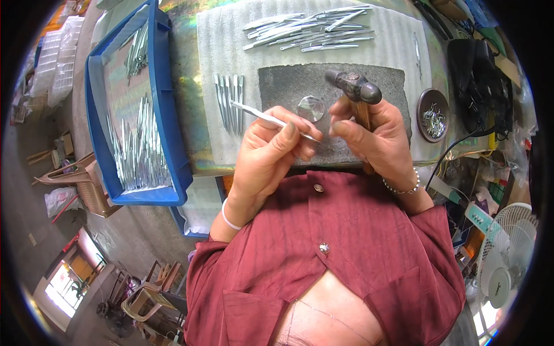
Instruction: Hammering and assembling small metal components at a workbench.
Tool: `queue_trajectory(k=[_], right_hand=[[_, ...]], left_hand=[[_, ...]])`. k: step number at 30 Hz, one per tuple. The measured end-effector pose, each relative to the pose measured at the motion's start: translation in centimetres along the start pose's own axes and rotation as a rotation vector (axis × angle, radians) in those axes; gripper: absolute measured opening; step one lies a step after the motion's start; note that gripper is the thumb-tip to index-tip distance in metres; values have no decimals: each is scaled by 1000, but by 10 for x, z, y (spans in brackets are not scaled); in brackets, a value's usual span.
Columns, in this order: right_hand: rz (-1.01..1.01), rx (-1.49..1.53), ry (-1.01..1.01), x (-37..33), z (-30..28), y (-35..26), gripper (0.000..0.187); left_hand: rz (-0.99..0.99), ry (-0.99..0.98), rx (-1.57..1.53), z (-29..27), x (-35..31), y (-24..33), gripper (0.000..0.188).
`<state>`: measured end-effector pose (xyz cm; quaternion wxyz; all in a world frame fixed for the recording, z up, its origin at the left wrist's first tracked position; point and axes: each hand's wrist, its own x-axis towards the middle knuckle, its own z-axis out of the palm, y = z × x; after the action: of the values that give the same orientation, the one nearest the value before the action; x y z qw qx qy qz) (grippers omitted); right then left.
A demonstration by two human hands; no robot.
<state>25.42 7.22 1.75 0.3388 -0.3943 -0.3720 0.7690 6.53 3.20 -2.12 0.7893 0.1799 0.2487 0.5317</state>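
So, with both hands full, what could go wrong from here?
The left hand pinches a thin metal strip close to the hammer in the right hand, so a careless swing might catch the fingers.

The round dish of small metal bits sits just beyond the right hand; a sideways knock could spill them.

Bright, fairly even light; shadows soft. Opening (64, 286) at lower left blown white. Glints on the metal strips (309, 33) and hammer (353, 86); mottled sheen on the tabletop (186, 75). Centre mostly sharp. Heavy fisheye bend: blue tray (178, 141) bowed, corners black, rim softer.
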Motion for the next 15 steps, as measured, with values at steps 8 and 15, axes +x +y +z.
queue_trajectory(k=[8, 15], right_hand=[[-423, -950, 65, 21, 5, 9, 36], [-399, -955, 78, 23, 2, 12, 35]], left_hand=[[152, 171, 158, -6, 1, 13, 11], [226, 236, 593, -1, 13, 14, 7]])
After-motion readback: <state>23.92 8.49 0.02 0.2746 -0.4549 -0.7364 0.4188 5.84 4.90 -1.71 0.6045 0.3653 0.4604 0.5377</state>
